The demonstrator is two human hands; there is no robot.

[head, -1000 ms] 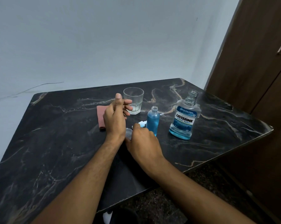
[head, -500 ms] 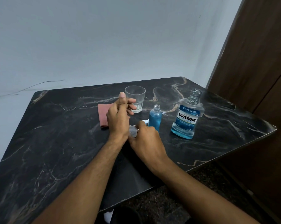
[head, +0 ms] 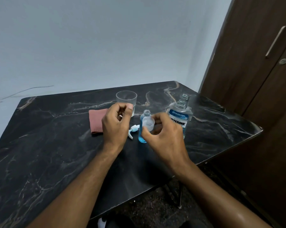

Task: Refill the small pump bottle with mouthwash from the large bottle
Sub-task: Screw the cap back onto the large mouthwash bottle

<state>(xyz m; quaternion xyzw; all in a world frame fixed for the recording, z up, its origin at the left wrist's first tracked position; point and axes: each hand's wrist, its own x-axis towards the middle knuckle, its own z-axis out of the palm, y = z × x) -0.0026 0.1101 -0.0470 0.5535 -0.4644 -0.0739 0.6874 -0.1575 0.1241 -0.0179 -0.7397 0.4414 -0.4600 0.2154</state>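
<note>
A: What could have gone wrong?
B: The big bottle (head: 180, 116), uncapped at centre right, could tip off a stray knuckle. The full small bottle (head: 143, 127) stood open mid-frame, pump (head: 133, 129) lying beside it.
A: And the hands?
B: Right hand (head: 165, 134) pinched a clear cap (head: 148, 123) before the small bottle. Left hand (head: 116, 125) hovered loosely curled, holding nothing I could see.

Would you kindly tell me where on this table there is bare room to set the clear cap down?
The table is bare left of the cloth and along the near edge under the forearms. It is crowded between the glass, pump head, small bottle and Listerine bottle.
</note>
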